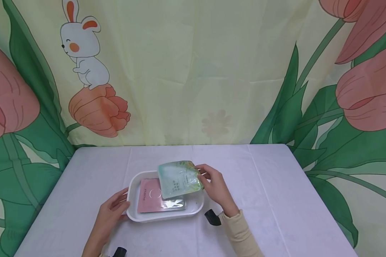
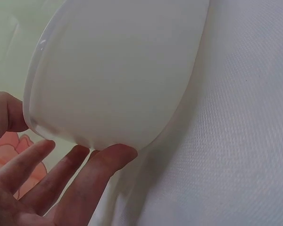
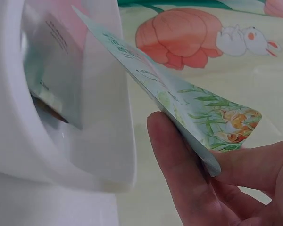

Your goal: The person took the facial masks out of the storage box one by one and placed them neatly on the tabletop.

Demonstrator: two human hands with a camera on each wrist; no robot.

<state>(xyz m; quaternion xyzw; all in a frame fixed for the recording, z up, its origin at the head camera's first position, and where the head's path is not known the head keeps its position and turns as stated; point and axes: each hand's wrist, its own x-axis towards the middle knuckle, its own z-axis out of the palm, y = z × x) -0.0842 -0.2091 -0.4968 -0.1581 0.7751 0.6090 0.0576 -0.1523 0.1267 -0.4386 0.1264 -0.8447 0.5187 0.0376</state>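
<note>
My right hand (image 1: 216, 187) pinches the right edge of a pale green sheet-mask sachet (image 1: 177, 178) printed with leaves and flowers. The sachet slants above the right part of a white tray (image 1: 135, 216), its far corner standing up past the rim. Under it, a pink sachet (image 1: 148, 198) with a silvery end lies in the tray, partly covered. In the right wrist view, thumb and fingers close on the green sachet's (image 3: 146, 75) edge. My left hand (image 1: 110, 208) holds the tray's left end, fingertips against the outer wall (image 2: 113, 94).
A white cloth (image 1: 260, 214) covers the table. Behind its far edge hangs a curtain (image 1: 193, 71) printed with tulips and a rabbit. Black wrist-camera pieces (image 1: 213, 217) sit by both wrists, the right one close to the tray's right end.
</note>
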